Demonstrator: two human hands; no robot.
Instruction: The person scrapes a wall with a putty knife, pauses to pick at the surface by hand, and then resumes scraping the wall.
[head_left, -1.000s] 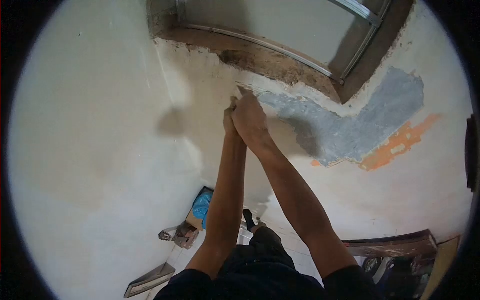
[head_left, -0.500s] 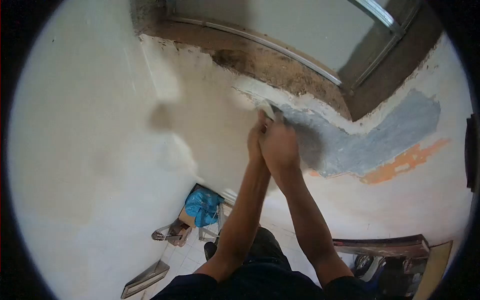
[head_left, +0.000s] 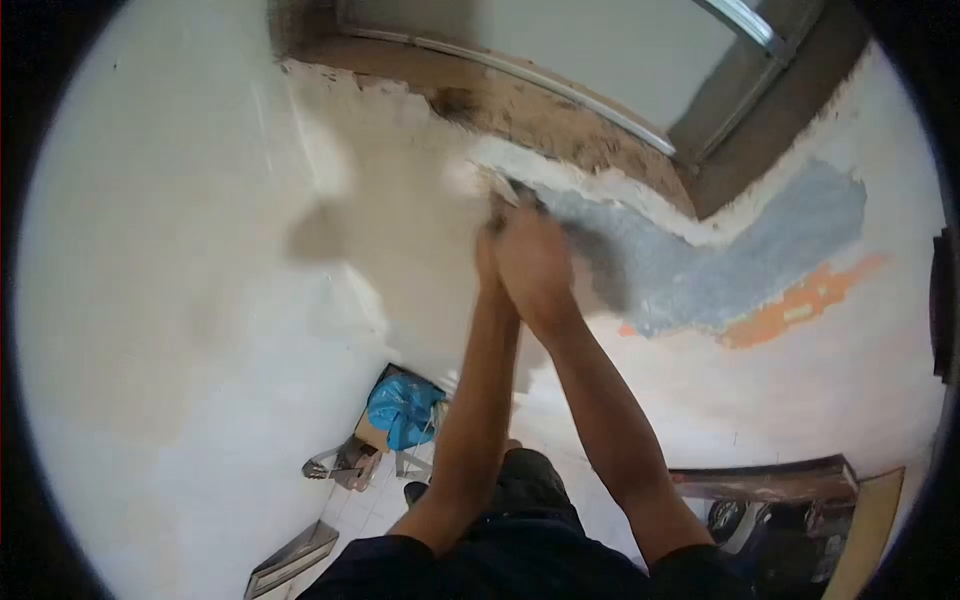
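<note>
Both my hands are raised together against the wall, just below the rough window ledge. A scraper (head_left: 507, 190), blurred by motion, meets the wall at the left end of a grey bare patch (head_left: 690, 275). My right hand (head_left: 535, 255) is closed around it. Pressed alongside, my left hand (head_left: 488, 250) is closed too, with its fingertips up at the tool. The scraper's handle is hidden in the hands. Cream paint (head_left: 410, 230) covers the wall left of them, and a ragged whitish edge (head_left: 580, 178) runs above the patch.
Overhead is a window frame (head_left: 560, 90) with a crumbling brown ledge. Orange (head_left: 800, 305) shows under the grey patch. On the tiled floor are a blue plastic bag (head_left: 403, 410), a guitar-like object (head_left: 350, 465) and a frame (head_left: 295, 560). Dark furniture (head_left: 770, 485) stands lower right.
Both hands and the scraper have moved slightly left and up along the wall, onto the cream paint's edge. The whole view has shifted a little.
</note>
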